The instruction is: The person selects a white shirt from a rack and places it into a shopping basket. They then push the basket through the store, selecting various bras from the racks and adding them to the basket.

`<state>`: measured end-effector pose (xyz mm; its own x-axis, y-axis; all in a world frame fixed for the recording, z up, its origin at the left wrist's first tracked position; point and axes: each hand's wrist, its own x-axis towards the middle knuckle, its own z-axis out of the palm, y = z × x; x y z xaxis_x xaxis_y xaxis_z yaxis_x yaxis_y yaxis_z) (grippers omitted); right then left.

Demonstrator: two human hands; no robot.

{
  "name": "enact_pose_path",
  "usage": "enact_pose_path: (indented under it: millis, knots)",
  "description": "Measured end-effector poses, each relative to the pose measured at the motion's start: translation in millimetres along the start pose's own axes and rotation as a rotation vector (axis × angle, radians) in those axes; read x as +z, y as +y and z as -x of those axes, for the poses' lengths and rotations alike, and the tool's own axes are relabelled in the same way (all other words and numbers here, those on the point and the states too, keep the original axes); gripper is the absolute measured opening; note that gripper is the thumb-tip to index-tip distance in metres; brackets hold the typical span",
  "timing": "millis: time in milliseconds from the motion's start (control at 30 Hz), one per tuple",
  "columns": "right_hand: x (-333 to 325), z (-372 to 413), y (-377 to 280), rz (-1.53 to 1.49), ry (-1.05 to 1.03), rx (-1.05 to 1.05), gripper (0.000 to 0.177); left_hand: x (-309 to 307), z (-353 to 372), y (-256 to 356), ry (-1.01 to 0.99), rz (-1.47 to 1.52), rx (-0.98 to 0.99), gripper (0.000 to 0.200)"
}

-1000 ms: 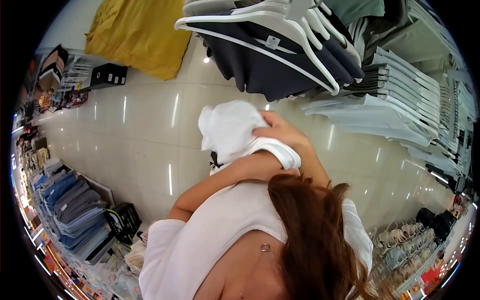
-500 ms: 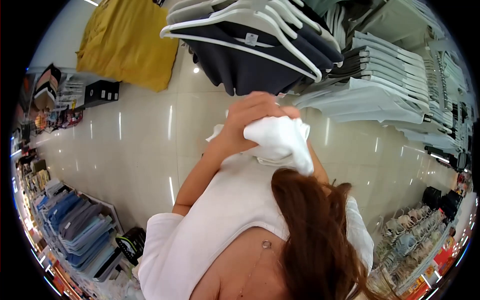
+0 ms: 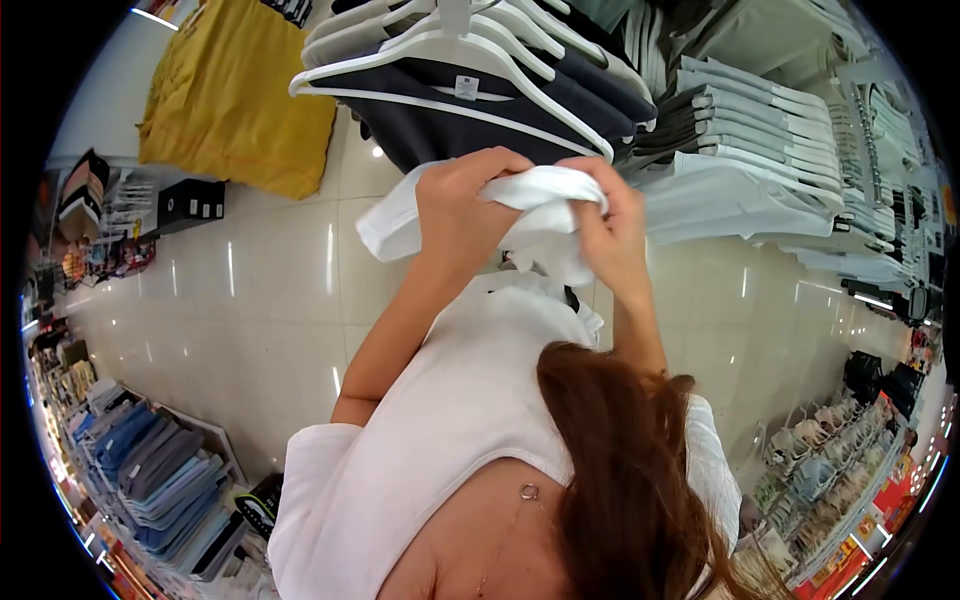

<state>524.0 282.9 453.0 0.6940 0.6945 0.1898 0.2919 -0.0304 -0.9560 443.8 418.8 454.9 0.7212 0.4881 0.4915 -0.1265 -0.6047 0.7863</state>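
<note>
A white garment [image 3: 545, 190] is bunched and stretched between both hands, in front of my chest. My left hand [image 3: 462, 208] is closed around its folded fabric, and a loose end sticks out to the left. On the other side my right hand [image 3: 612, 215] grips a gathered edge with the thumb and fingers. More of the cloth droops below and between the hands; its full shape is hidden in the folds. Just beyond the hands hangs a dark top [image 3: 420, 125] on a white hanger [image 3: 470, 50].
Several more hangers with clothes stand behind the dark top. Yellow garments [image 3: 240, 90] hang at upper left, grey and white clothes [image 3: 760, 150] at right. Folded jeans [image 3: 150, 450] lie on a lower-left shelf. Small hanging garments [image 3: 840, 460] are at lower right. Tiled floor [image 3: 280, 270] lies below.
My hands have moved apart and slightly upward, and my right hand has come into clear view. The white garment has gone from a compact bunch to being spread sideways between them.
</note>
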Motion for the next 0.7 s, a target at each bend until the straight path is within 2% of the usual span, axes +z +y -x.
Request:
enact_pose_path:
  millis: [67,100,200,233,267,300,333,367,400,433,500,567,633,667,700]
  knots:
    - [-3.5,-3.6,-1.1,-0.152,0.126,-0.013,0.011,1.7,1.4,-1.7,-0.006,0.066,-0.076,0.02]
    - [-7.2,-5.9,-5.4,-0.155,0.126,-0.013,0.011,1.6,4.3,-9.2,-0.007,0.063,-0.076,0.02]
    - [-31.4,-13.4,-13.2,-0.29,0.38,-0.018,0.011,-3.4,32.1,-71.6,-0.103,-0.23,-0.207,0.028]
    - [-41.6,-16.7,-14.3,-0.288,0.442,-0.029,0.011,-12.7,49.2,-105.5,-0.048,-0.28,-0.259,0.024]
    - [-53.9,-17.3,-17.4,-0.256,0.44,0.063,0.012,-27.7,57.7,-130.6,0.008,-0.331,-0.31,0.021]
    - [-58.2,-18.0,-12.0,-0.257,0.439,0.056,0.012,-49.7,56.1,-135.4,0.052,-0.286,-0.458,0.018]
    - [-58.6,-16.2,-1.3,-0.172,0.308,0.05,0.013,-66.1,55.6,-131.5,0.095,-0.241,-0.609,0.017]
    - [-58.3,-15.2,8.0,-0.088,0.17,0.043,0.015,-74.7,49.5,-118.4,0.104,-0.244,-0.609,0.017]
    - [-55.4,-18.8,14.3,0.099,-0.066,-0.013,0.018,-89.8,41.4,-100.5,0.189,0.028,-0.702,0.013]
    - [-54.3,-23.6,13.5,0.075,-0.241,0.007,0.022,-100.0,34.0,-86.6,0.26,0.31,-0.776,0.012]
    - [-52.9,-37.2,7.3,0.032,-0.36,-0.23,0.031,-98.0,26.7,-63.8,0.3,0.315,-0.746,0.01]
    - [-39.4,-58.1,12.0,-0.124,-0.183,-0.374,0.038,-93.1,19.9,-50.7,0.331,0.33,-0.706,0.011]
    - [-15.5,-84.0,23.1,0.053,-0.031,-0.426,0.043,-91.4,16.1,-42.1,0.295,0.183,-0.38,0.013]
    - [0.7,-92.0,26.4,0.131,-0.02,-0.423,0.043,-92.5,12.9,-36.2,0.296,0.183,-0.378,0.013]
    - [15.6,-96.7,30.5,0.225,-0.038,-0.411,0.043,-95.0,8.5,-28.8,0.282,0.031,-0.342,0.013]
